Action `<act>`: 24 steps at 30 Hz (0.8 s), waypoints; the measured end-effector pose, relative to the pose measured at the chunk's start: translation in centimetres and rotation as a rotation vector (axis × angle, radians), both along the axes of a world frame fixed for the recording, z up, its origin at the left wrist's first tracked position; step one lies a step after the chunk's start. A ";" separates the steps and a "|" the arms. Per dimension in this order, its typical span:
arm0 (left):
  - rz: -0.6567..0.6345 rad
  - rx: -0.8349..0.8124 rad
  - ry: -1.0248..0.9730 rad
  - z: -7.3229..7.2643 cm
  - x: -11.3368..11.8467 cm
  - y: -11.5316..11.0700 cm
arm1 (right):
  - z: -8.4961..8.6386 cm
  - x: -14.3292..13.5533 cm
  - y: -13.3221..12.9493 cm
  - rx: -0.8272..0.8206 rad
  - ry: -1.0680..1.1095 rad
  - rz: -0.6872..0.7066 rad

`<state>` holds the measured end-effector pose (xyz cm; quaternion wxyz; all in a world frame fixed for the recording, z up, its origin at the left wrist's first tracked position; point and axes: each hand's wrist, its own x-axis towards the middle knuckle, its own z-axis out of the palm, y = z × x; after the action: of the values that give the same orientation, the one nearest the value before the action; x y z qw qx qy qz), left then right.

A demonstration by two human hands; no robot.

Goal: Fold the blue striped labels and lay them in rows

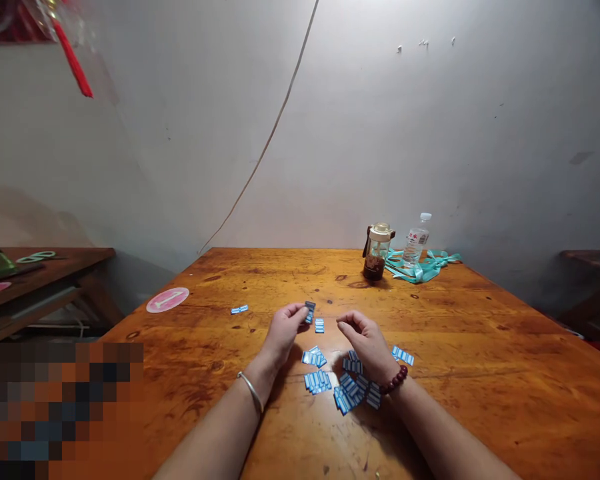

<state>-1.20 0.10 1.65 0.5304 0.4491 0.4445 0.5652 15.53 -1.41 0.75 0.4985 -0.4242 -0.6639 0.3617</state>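
Pinching a small striped piece (309, 316) between thumb and fingers, my left hand (283, 333) is just beside a loose blue-and-white piece (319, 326) lying on the table (215, 387). My right hand (369, 341) has its fingertips curled in near the thumb; I can't tell whether anything sits between them. My wrist on that side partly hides a heap of flat, oblong pieces (347, 395), and a few others (403, 355) show past it. Toward the wall (380, 133) are a clear-sided jar (379, 251) with dark brown contents and a thin plastic bottle (416, 245) with a white cap, glossy teal ribbon (425, 272) looping around its base. Off to my left lie a lone piece (239, 309) and a flat pink disc (167, 300) marked 1. The tabletop is varnished wood, knotty, scuffed and shiny under the light.
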 end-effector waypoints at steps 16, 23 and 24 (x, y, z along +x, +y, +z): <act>0.127 -0.035 -0.103 -0.9 -1.3 1.1 | -1.9 -2.2 0.3 0.001 -0.683 0.135; 0.084 -0.024 -0.067 -1.0 -0.8 0.8 | -2.1 -1.7 -0.1 -0.248 -0.335 0.171; 0.080 -0.020 -0.063 -1.0 -0.8 0.8 | -2.1 -1.7 -0.1 -0.316 -0.264 0.176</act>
<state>-1.97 0.87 0.63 0.5253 0.4077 0.4509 0.5953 13.86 -1.48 -1.31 0.3013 -0.4809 -0.6929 0.4447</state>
